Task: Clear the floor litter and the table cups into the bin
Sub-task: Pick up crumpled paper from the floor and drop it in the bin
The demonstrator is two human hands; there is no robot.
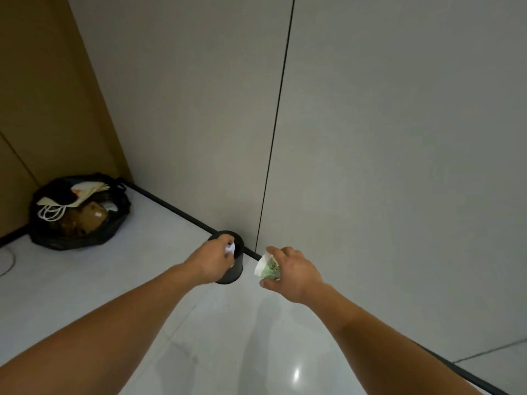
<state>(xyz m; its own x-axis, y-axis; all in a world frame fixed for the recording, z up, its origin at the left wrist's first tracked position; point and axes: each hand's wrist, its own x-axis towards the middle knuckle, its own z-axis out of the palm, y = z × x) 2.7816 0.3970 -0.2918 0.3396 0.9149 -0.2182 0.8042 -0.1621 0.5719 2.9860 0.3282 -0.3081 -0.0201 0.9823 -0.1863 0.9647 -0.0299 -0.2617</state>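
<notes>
A pale, glossy floor (85, 295) met grey wall panels (399, 138) at a dark skirting strip, and a small black bin (235, 269) stood on the floor close against that strip. The left hand (214, 259) hung over the bin's mouth, its fingers pinching a white scrap (230, 248) just above the opening. The right hand (293, 270) waited just beside the bin, fingers curled round a paper cup (266, 269) with a green print, tipped on its side. A filled black rubbish bag (85, 238) sat well apart in the corner. The step in hand looked like the drop. The left fingers would need to part so the scrap fell inside, and the right hand would then have to cross over the rim before letting the cup go.
</notes>
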